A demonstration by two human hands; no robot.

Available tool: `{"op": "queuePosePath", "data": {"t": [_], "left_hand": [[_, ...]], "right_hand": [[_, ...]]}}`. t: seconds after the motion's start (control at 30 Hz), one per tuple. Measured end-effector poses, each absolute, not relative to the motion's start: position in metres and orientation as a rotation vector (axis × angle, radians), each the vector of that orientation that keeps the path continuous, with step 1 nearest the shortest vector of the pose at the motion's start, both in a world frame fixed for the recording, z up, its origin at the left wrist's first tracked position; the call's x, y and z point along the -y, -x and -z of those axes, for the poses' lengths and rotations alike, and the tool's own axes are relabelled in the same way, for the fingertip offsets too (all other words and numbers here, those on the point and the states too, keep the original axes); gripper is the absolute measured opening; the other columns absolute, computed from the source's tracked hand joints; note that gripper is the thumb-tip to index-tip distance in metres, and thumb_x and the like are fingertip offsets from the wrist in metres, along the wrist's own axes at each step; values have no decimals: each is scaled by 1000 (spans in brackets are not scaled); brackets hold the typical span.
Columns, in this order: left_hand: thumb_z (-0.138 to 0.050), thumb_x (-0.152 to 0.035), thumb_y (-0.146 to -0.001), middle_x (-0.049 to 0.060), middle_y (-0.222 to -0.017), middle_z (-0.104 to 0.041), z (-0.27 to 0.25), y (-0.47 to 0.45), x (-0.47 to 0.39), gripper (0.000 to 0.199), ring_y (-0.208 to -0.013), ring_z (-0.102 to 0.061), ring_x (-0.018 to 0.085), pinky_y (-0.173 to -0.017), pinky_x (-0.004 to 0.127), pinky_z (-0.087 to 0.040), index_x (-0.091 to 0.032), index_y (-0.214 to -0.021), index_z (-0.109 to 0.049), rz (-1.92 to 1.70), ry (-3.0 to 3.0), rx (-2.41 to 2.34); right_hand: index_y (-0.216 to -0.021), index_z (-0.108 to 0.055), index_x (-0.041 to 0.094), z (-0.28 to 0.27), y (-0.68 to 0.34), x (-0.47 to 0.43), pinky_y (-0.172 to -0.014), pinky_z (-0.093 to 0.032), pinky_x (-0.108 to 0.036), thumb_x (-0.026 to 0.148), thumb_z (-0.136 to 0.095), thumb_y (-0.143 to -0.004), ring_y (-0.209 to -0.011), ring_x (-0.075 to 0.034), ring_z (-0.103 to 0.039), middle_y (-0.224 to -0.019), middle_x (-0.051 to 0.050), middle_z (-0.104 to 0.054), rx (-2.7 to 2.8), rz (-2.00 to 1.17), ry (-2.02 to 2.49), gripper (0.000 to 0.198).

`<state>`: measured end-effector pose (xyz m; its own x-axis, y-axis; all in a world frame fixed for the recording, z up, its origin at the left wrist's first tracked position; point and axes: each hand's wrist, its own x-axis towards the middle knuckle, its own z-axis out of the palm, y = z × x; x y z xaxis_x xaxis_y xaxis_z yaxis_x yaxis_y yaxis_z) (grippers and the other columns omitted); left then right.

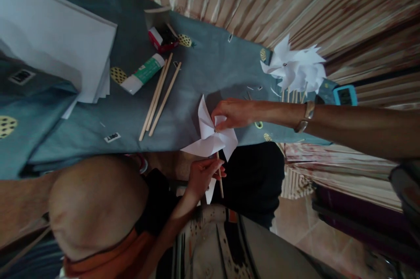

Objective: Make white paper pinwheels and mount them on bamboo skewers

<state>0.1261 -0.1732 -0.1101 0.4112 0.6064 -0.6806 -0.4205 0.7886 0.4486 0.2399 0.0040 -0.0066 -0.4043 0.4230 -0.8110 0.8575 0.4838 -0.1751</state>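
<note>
White pinwheel (208, 144) (middle barely visible) under right hand (233, 113)

Pinwheel stick (221, 186) partly hidden, paper stack (55, 29) cropped

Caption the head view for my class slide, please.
Right hand at the centre of a white paper pinwheel, left hand holding its wooden stick.
</note>
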Motion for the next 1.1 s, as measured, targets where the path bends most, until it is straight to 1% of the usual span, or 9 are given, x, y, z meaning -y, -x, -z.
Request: {"op": "queuePosePath", "data": {"t": [0.2,0.3,0.47,0.6,0.77,0.83,1.0,1.1], "left_hand": [[-86,-47,-54,3,-56,-68,112,-126,173,35,-49,-65,15,-44,22,-48,-15,-62,-76,-656,-242,-953],[-86,-46,-55,3,-57,-69,113,-127,173,35,-49,-65,15,-44,22,-48,-14,-64,-76,-657,-248,-957],[-85,-48,-55,3,-56,-68,114,-127,174,37,-48,-65,14,-44,22,-48,-14,-63,-74,-654,-245,-950],[-85,-47,-56,3,-57,-68,114,-127,175,36,-50,-66,15,-45,22,-48,-14,-64,-74,-648,-242,-952],[-83,-45,-59,3,-56,-68,111,-127,174,32,-48,-65,14,-44,22,-48,-14,-61,-74,-644,-247,-954],[-82,-44,-59,3,-55,-67,109,-127,173,31,-47,-64,13,-45,21,-48,-14,-59,-73,-643,-251,-952],[-81,-43,-60,4,-54,-67,105,-128,172,30,-47,-63,13,-46,21,-48,-14,-59,-74,-652,-251,-953],[-81,-43,-60,2,-50,-64,105,-129,172,31,-48,-64,13,-48,22,-49,-14,-57,-72,-663,-244,-964]], "right_hand": [[-99,-76,22,6,-240,-5,-74,-44,-30,27,-65,-90,-86,-21,-67,-93,-6,-76,-2021,769,-1046,15],[-99,-76,20,7,-241,-7,-71,-42,-28,28,-65,-90,-83,-19,-67,-90,-5,-76,-2027,780,-1014,16],[-103,-75,15,9,-243,-10,-70,-42,-28,33,-64,-91,-81,-19,-66,-86,-6,-74,-2030,804,-946,24],[-104,-75,17,8,-241,-8,-74,-42,-28,34,-64,-92,-83,-19,-65,-89,-7,-74,-2035,747,-961,24],[-106,-73,10,6,-236,-7,-77,-39,-28,29,-63,-94,-92,-21,-64,-94,-10,-73,-2073,646,-885,25],[-105,-73,9,7,-235,-8,-76,-37,-28,28,-64,-93,-94,-22,-64,-93,-11,-73,-2072,642,-863,24],[-100,-75,11,11,-236,-12,-69,-35,-26,28,-65,-91,-86,-21,-64,-86,-9,-73,-2060,665,-851,22],[-99,-76,12,14,-238,-13,-66,-33,-25,30,-65,-91,-80,-19,-63,-82,-7,-73,-2059,691,-845,23]]}}
